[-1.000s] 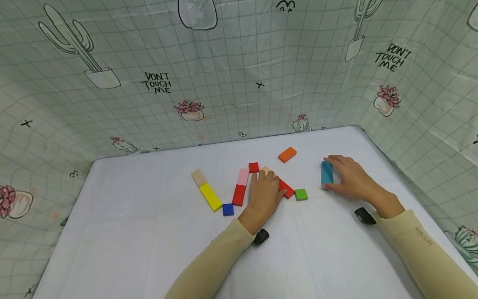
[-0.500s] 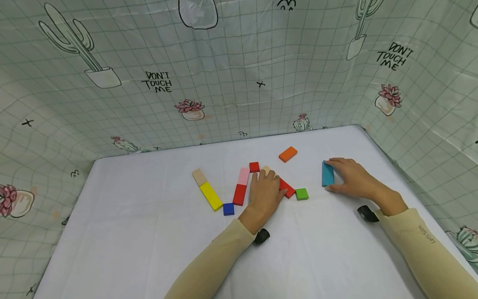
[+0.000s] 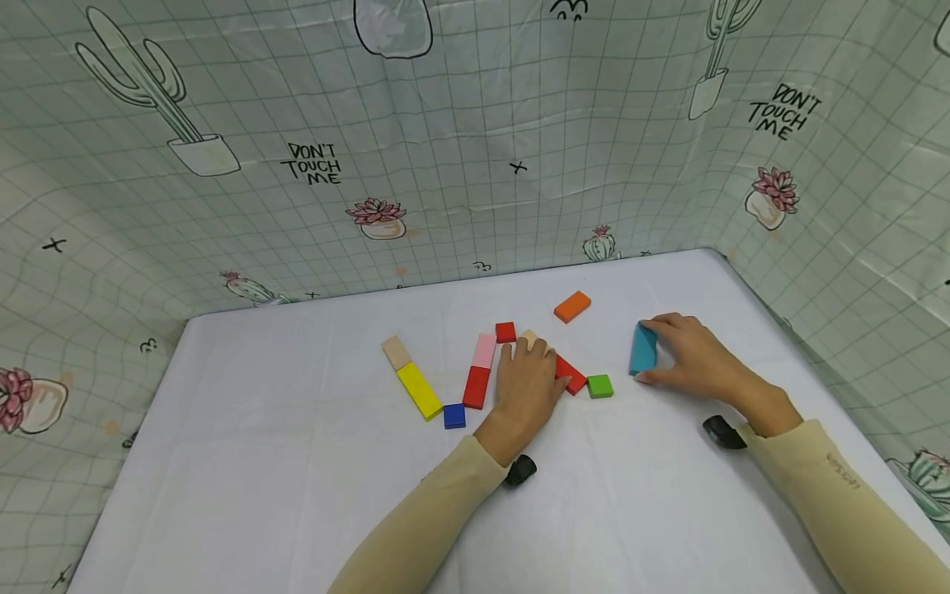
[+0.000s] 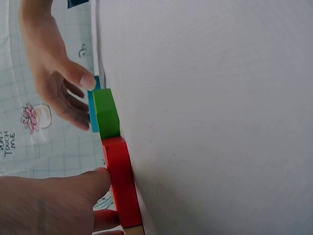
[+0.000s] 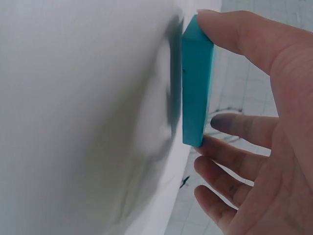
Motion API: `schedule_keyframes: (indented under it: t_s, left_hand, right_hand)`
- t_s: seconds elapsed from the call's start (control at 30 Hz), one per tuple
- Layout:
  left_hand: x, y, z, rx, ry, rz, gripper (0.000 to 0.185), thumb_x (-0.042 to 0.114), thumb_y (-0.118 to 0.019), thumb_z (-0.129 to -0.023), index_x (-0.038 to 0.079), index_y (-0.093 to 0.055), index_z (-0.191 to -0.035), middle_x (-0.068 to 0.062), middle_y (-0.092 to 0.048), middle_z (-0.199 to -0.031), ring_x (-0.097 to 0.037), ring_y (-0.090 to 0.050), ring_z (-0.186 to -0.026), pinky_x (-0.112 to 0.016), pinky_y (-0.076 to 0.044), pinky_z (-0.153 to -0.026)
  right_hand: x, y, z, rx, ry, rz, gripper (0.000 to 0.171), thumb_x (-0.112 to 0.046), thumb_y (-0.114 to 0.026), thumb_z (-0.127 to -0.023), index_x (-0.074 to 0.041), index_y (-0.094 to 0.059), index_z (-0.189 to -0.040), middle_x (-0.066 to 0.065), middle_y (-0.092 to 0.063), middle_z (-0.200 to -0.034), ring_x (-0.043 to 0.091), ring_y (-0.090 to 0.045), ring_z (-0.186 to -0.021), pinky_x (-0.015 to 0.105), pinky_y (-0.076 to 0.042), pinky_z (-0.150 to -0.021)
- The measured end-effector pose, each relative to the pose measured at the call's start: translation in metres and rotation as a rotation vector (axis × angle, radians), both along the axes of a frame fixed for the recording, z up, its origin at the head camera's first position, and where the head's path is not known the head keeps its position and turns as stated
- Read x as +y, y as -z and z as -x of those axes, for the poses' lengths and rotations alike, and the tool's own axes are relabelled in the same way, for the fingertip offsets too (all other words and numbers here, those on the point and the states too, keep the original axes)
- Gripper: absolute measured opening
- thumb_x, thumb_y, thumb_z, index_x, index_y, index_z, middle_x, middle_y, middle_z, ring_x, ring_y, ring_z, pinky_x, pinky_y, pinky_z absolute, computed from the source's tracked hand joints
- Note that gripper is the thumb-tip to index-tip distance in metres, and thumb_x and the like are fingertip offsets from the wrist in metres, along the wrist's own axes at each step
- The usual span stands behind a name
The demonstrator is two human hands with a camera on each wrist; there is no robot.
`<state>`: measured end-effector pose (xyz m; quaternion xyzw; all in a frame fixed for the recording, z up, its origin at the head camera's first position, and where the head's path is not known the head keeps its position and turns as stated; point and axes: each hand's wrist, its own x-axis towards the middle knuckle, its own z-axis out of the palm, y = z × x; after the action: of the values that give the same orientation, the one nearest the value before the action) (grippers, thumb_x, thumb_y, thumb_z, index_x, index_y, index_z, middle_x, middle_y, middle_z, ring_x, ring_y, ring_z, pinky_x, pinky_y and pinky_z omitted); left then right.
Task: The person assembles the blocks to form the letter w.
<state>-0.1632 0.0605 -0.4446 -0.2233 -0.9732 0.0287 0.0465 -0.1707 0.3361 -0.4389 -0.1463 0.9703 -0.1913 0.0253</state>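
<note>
My right hand [image 3: 686, 353] pinches a blue rectangular block [image 3: 642, 348] end to end. In the right wrist view the thumb is on one end of the blue block [image 5: 196, 85] and a fingertip on the other, with a dark shadow beside it on the tabletop. My left hand [image 3: 525, 392] rests on the blocks at the middle. Its thumb and a finger touch the side of a red block [image 4: 122, 183] in the left wrist view. That red block meets a green block [image 4: 106, 113] at one end and a wood-coloured block [image 3: 529, 337] at the other, partly hidden by the fingers.
Left of the left hand, a tan block [image 3: 397, 351], a yellow block [image 3: 419, 391], a blue square block [image 3: 454, 416], a dark red block [image 3: 477, 387] and a pink block [image 3: 484, 350] form a zigzag. A small red block [image 3: 505, 332] and an orange block [image 3: 572, 306] lie farther back.
The blue rectangular block has turned slightly and shifted a little left with my right hand. My left hand and the other blocks stay where they were.
</note>
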Motion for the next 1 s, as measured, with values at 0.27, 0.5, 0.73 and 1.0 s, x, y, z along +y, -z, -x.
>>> schedule_keyframes:
  t_s: [0.27, 0.5, 0.73, 1.0]
  left_hand:
    - [0.0, 0.0, -0.001, -0.008, -0.011, 0.014, 0.051, 0.054, -0.065, -0.103, 0.02, -0.071, -0.14, 0.002, -0.068, -0.133, -0.022, -0.057, -0.129, -0.043, -0.046, -0.114]
    - [0.0, 0.001, -0.001, -0.009, -0.013, 0.011, 0.05, 0.053, -0.065, -0.102, 0.02, -0.071, -0.139, 0.002, -0.068, -0.134, -0.022, -0.057, -0.13, -0.043, -0.046, -0.114]
    - [0.001, 0.001, -0.001, -0.01, -0.015, 0.015, 0.051, 0.054, -0.065, -0.102, 0.02, -0.071, -0.14, 0.002, -0.068, -0.134, -0.022, -0.056, -0.13, -0.042, -0.046, -0.113]
    - [0.002, 0.0, -0.001, -0.012, -0.016, 0.014, 0.052, 0.054, -0.065, -0.102, 0.02, -0.07, -0.141, 0.002, -0.067, -0.135, -0.022, -0.056, -0.131, -0.042, -0.046, -0.114]
  right_hand:
    - [-0.019, -0.002, -0.005, 0.043, -0.006, 0.008, 0.085, -0.027, -0.091, -0.083, 0.011, -0.052, -0.148, 0.032, -0.052, -0.145, 0.052, -0.047, -0.132, 0.069, -0.04, -0.111]
    - [-0.029, 0.003, -0.006, 0.088, 0.006, -0.034, 0.085, -0.029, -0.092, -0.082, 0.013, -0.054, -0.145, 0.033, -0.055, -0.143, 0.053, -0.05, -0.129, 0.068, -0.043, -0.108]
    - [-0.035, 0.006, -0.007, 0.113, 0.033, -0.068, 0.084, -0.032, -0.092, -0.081, 0.012, -0.056, -0.143, 0.033, -0.056, -0.142, 0.053, -0.051, -0.128, 0.068, -0.045, -0.107]
    - [-0.035, 0.008, -0.005, 0.102, 0.036, -0.083, 0.084, -0.034, -0.09, -0.083, 0.013, -0.055, -0.144, 0.034, -0.055, -0.142, 0.053, -0.052, -0.127, 0.067, -0.045, -0.106]
